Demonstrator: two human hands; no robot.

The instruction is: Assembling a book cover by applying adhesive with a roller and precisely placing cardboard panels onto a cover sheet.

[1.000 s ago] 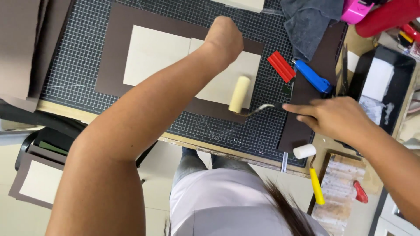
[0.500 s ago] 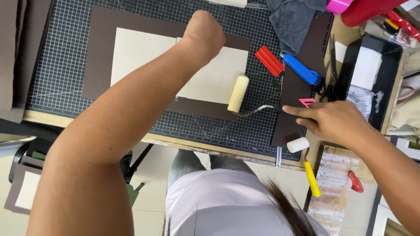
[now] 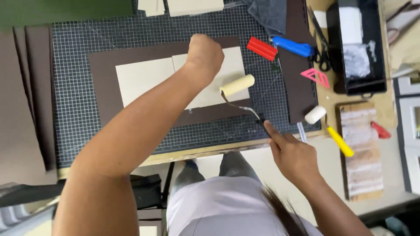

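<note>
The person's right hand [image 3: 292, 154] gripped the dark handle of a small paint roller with a cream foam sleeve [image 3: 237, 85], whose bent wire arm ran up from the fingers; the sleeve lay on the right-hand edge of two pale cream rectangular boards [image 3: 144, 78]. The left hand [image 3: 204, 54] was closed into a fist and pressed down on those boards, holding nothing that could be seen. The boards lay side by side on a dark brown sheet of paper [image 3: 103, 70], and that sheet lay flat on a black cutting mat with a white grid [image 3: 70, 118], which covered most of the wooden tabletop [image 3: 197, 153].

Right of the mat's upper corner sat a red ribbed block [image 3: 261, 48] and a blue-handled tool [image 3: 292, 46], with black scissors [image 3: 323, 52] and a pink triangular piece [image 3: 316, 77] beyond them. A second roller with a white sleeve and yellow handle [image 3: 329, 127] lay off the mat's lower right corner, beside a paint-streaked wooden board [image 3: 361, 148]. A black tray [image 3: 380, 48] stood further right of the mat. More brown sheets [image 3: 22, 109] lay left of the mat.
</note>
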